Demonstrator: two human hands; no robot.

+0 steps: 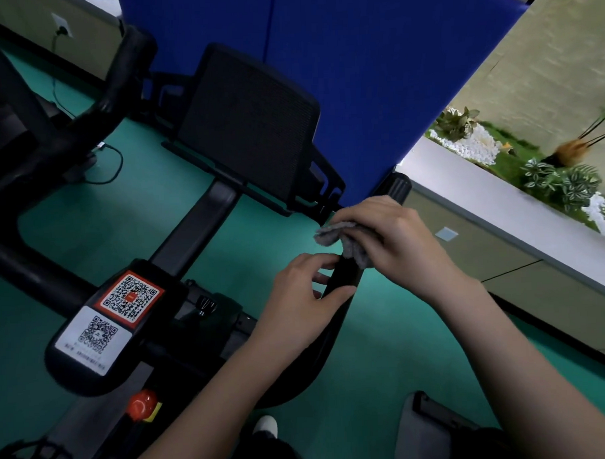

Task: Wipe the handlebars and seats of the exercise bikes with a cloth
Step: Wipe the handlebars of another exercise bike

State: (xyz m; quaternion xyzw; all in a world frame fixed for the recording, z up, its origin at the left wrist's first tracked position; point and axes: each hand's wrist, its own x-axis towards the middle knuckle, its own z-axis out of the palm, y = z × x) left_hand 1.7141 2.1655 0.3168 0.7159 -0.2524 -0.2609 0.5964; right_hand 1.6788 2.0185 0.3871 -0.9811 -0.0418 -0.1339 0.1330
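R hand (394, 240) is closed over a gray cloth (342, 240), pressing it around the right handlebar (344, 279) of the exercise bike. Cloth bunches under the palm & fingers; a fold sticks out just left of the knuckles, another bit hangs just below the grip. The bar's ribbed black end cap (398, 188) shows just past the R hand's fingertips, touching the edge of the blue partition (374, 72).

L hand (303, 298) grips the same bar just below the cloth, thumb on one side, fingers curled on the other, narrow hold on the bar itself w/ no cloth in it. The two hands are near each other, almost touching at the cloth's lower edge.

Left of the L hand's grip, the center console (102, 325) carries two QR stickers, one orange-bordered, one white. A red knob (142, 405) sits below that, well left of the L forearm. Beyond both grips, toward the partition, the black tablet holder (249, 128) stands tilted on its post. The left handlebar (29, 190) loops well apart from both hands, untouched. Green floor (384, 346) runs under everything. Right of the R wrist, a white ledge (481, 188) holds plants & white pebbles. A white shoe tip (265, 425) shows between the forearms.
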